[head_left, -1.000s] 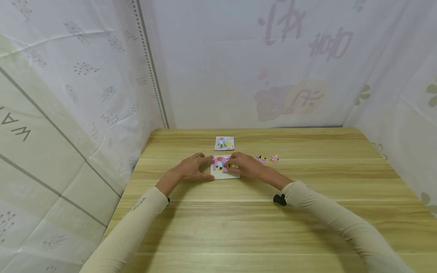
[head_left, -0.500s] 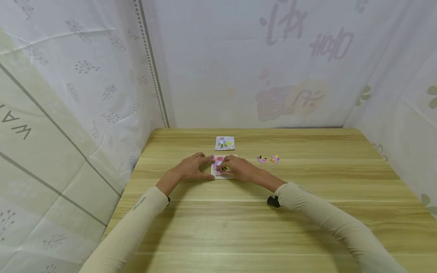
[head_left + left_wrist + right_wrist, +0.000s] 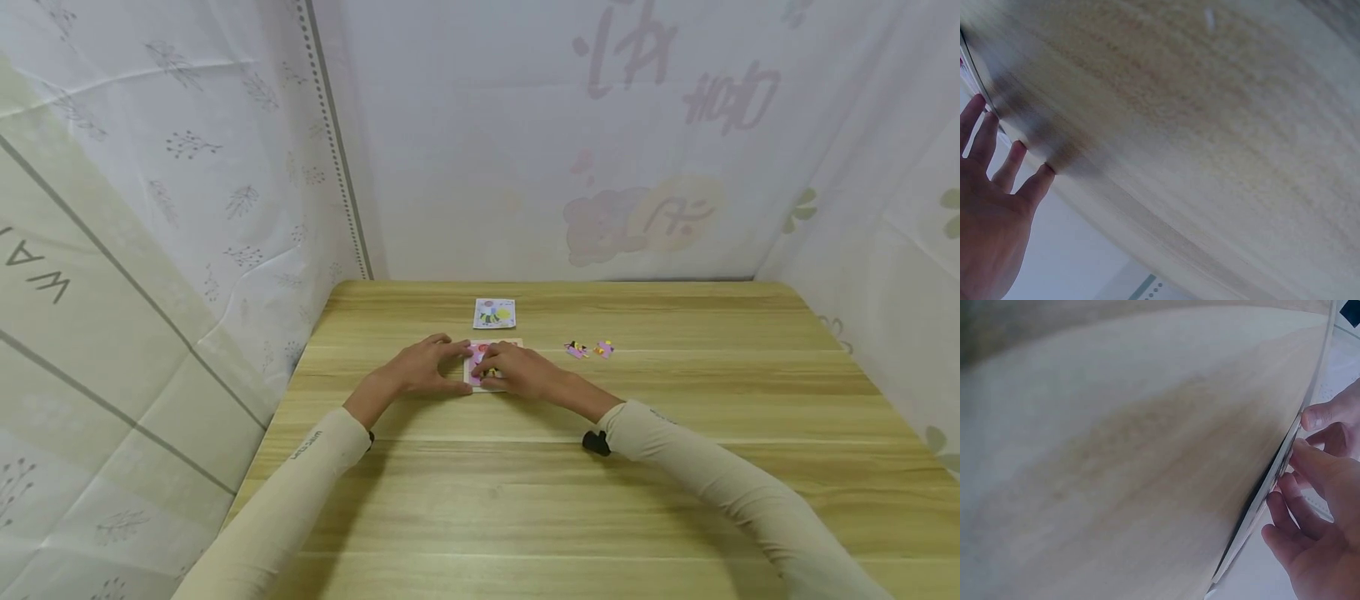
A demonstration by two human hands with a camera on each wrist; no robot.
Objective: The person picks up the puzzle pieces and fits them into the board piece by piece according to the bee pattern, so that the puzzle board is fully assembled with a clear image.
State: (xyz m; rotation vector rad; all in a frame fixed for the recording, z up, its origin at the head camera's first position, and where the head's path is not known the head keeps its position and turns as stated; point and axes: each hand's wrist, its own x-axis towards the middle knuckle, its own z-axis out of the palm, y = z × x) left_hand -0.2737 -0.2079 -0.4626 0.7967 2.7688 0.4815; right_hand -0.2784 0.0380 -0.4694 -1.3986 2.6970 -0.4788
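A small puzzle board [image 3: 517,342] with a pink picture lies flat on the table. My left hand [image 3: 423,368] spans its left edge, the index finger near the upper corner and the thumb at the lower one. Its fingers spread out fairly straight in the left wrist view. My right hand [image 3: 528,372] covers much of the board's right side. Thumb and fingertips pinch a puzzle piece with a yellow-and-black bee pattern [image 3: 491,373], low on the board. The right wrist view shows this hand's fingers [image 3: 1300,503] bent at the board's edge, the piece hidden.
Two loose puzzle pieces, one dark and yellow [image 3: 576,349] and one pink and yellow [image 3: 604,349], lie right of the board. Behind the board is a picture card [image 3: 495,314] with a striped bee. A printed curtain [image 3: 480,167] hangs along the wooden table's [image 3: 480,500] back edge.
My right hand has moved left with the puzzle piece and brought it down low on the board, shifting only slightly in the last half second. My left hand has stayed at the left edge.
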